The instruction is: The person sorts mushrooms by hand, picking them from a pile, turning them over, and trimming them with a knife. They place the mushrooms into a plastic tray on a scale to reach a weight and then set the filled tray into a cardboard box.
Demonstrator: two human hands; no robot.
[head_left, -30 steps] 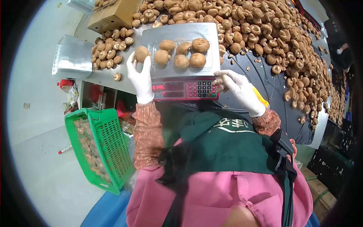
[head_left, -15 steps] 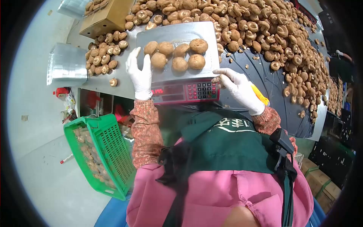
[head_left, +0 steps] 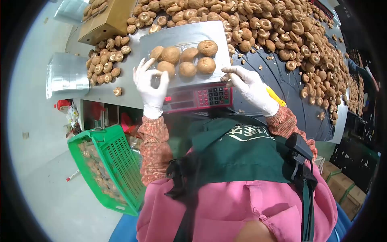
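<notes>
Several brown shiitake mushrooms sit in two rows in a clear plastic tray on the metal plate of a weighing scale. My left hand, in a white glove, is at the near-left corner of these mushrooms. Its thumb and index finger meet in a ring, the other fingers raised; I cannot tell what is in the pinch. My gloved right hand is by the scale's near-right corner, pinching a small brown mushroom piece between thumb and fingers. The red-edged keypad panel faces me, its left display partly covered by the left hand.
A large heap of shiitake spreads behind and right. To the left are a smaller pile, a cardboard box and stacked clear trays. A green crate with packed mushrooms stands low left. A co-worker's arm shows far right.
My left thumb and index finger have closed into a ring. The leftmost mushrooms on the scale shifted slightly toward me, and the red display reading changed. My right hand still pinches the small piece.
</notes>
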